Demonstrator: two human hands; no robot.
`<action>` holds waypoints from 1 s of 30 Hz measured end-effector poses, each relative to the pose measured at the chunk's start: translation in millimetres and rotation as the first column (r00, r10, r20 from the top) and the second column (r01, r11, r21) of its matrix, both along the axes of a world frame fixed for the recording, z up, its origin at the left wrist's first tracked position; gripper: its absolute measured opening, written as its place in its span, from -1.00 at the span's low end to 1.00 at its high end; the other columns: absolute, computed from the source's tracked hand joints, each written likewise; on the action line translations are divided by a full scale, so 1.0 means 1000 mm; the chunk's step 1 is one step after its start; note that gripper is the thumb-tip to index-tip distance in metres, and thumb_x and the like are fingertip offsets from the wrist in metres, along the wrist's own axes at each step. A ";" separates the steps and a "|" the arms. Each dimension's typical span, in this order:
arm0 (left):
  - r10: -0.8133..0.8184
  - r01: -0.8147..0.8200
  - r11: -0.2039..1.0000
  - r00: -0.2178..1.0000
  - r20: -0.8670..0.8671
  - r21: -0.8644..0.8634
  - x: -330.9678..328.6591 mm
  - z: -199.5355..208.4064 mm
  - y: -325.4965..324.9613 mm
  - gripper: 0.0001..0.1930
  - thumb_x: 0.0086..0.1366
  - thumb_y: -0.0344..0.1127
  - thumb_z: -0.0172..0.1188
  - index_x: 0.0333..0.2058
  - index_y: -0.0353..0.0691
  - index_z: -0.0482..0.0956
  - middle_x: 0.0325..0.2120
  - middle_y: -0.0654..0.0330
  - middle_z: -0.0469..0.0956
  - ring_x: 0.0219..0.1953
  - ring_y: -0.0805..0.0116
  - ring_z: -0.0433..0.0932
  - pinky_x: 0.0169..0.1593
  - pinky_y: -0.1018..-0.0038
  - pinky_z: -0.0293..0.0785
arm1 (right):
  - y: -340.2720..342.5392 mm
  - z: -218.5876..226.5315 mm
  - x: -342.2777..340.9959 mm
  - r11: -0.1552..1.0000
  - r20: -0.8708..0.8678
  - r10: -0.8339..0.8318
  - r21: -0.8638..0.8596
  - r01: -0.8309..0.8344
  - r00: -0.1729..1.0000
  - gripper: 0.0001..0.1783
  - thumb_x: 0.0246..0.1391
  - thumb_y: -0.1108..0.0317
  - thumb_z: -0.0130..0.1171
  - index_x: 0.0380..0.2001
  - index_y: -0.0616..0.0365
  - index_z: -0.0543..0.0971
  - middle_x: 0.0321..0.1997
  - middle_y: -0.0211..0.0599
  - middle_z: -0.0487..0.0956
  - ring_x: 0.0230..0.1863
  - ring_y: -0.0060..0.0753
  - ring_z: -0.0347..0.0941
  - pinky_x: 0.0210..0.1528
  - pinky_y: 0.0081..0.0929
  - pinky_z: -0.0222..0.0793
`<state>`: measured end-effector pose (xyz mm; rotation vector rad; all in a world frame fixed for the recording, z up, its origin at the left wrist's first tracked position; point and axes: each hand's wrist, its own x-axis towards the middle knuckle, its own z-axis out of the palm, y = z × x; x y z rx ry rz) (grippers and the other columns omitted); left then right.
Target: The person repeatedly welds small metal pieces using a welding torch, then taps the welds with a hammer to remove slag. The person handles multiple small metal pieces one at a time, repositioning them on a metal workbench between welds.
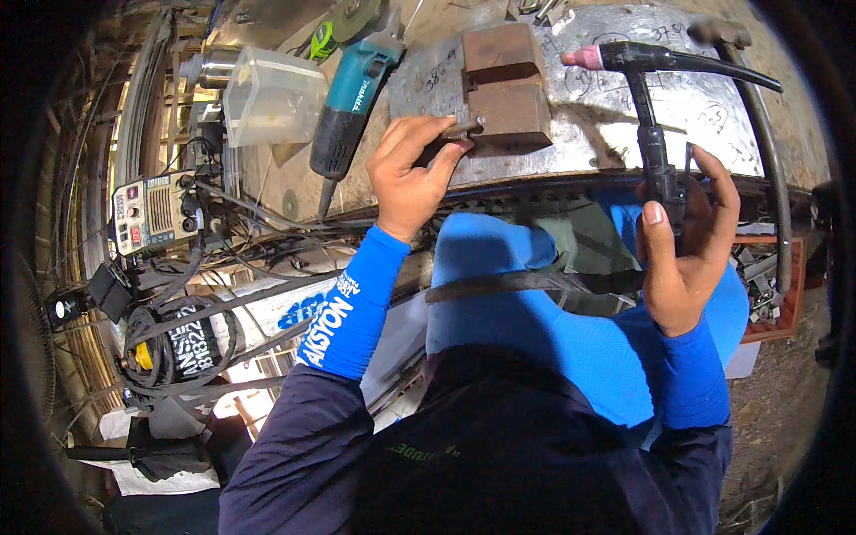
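Torch [648,111]: black with a pink nozzle, upper right of the frame, its tip pointing left over a silver metal plate [593,116].
Right hand [685,254]: curled around the torch handle, right of centre, index finger extended upward.
Left hand [412,174]: pinching a small metal piece [468,127] between thumb and fingers, upper centre, beside two brown blocks [508,102].
Grinder [352,107]: teal and black, lying on the bench [446,18], upper left of centre.
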<state>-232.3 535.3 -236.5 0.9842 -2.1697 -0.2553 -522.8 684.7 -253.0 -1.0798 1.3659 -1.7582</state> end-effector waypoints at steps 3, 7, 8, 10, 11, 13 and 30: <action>0.018 -0.018 0.999 1.000 0.004 -0.044 -0.001 0.000 0.001 -0.64 0.12 -0.49 0.55 -0.06 -0.31 0.77 -0.25 0.06 0.73 -0.21 0.19 0.68 -0.09 0.34 0.60 | 0.002 0.002 0.001 0.999 0.030 0.040 0.023 -0.040 0.999 -0.30 0.27 0.61 0.23 0.43 0.34 0.26 0.35 -0.03 0.44 0.22 -0.32 0.51 0.30 -0.39 0.39; 0.068 -0.066 0.997 0.996 -0.050 0.037 -0.005 0.002 0.009 -0.55 0.11 -0.50 0.52 0.03 -0.34 0.72 -0.22 0.02 0.74 -0.21 0.21 0.70 -0.09 0.33 0.64 | 0.004 0.007 0.004 0.997 0.046 0.067 0.039 -0.069 0.997 -0.31 0.27 0.62 0.21 0.43 0.34 0.26 0.35 0.00 0.44 0.25 -0.28 0.50 0.32 -0.36 0.38; 0.061 -0.057 0.997 0.994 -0.089 0.045 -0.006 -0.001 0.009 -0.53 0.12 -0.51 0.50 0.05 -0.34 0.71 -0.19 0.01 0.74 -0.21 0.22 0.70 -0.08 0.33 0.64 | 0.004 0.007 0.005 0.997 0.046 0.072 0.038 -0.074 0.996 -0.31 0.27 0.62 0.20 0.43 0.34 0.26 0.35 0.00 0.44 0.25 -0.28 0.50 0.32 -0.36 0.38; 0.047 -0.037 0.997 0.985 -0.167 0.061 -0.008 -0.007 0.010 -0.51 0.13 -0.53 0.45 0.09 -0.36 0.68 -0.15 0.00 0.74 -0.21 0.24 0.71 -0.06 0.33 0.66 | 0.004 0.007 0.004 0.996 0.046 0.078 0.029 -0.079 0.996 -0.31 0.27 0.62 0.20 0.43 0.34 0.25 0.35 0.01 0.44 0.25 -0.28 0.51 0.32 -0.36 0.38; 0.039 -0.035 0.999 0.991 -0.124 0.040 -0.007 -0.005 0.010 -0.52 0.17 -0.52 0.41 0.12 -0.36 0.68 -0.12 -0.01 0.75 -0.15 0.22 0.72 0.01 0.33 0.64 | 0.004 0.008 0.004 0.996 0.048 0.080 0.028 -0.081 0.996 -0.31 0.27 0.62 0.20 0.43 0.34 0.25 0.34 0.02 0.45 0.24 -0.27 0.51 0.32 -0.36 0.38; 0.027 -0.027 1.000 0.999 -0.037 0.000 -0.006 0.001 0.011 -0.53 0.25 -0.51 0.35 0.16 -0.38 0.66 -0.06 -0.04 0.76 -0.03 0.17 0.75 0.14 0.32 0.61 | 0.004 0.010 0.005 0.996 0.051 0.079 0.035 -0.080 0.996 -0.31 0.27 0.62 0.19 0.43 0.34 0.25 0.33 0.02 0.45 0.24 -0.28 0.51 0.32 -0.37 0.38; -0.050 0.050 0.999 0.996 0.073 0.000 -0.003 0.006 -0.003 -0.59 0.39 -0.40 0.20 0.19 -0.27 0.67 0.00 -0.07 0.63 0.04 -0.03 0.56 0.19 0.18 0.48 | 0.005 0.033 0.008 0.976 -0.250 0.184 -0.072 -0.208 0.951 -0.34 0.22 0.63 0.16 0.40 0.40 0.31 0.38 0.03 0.43 0.39 -0.18 0.41 0.47 -0.27 0.24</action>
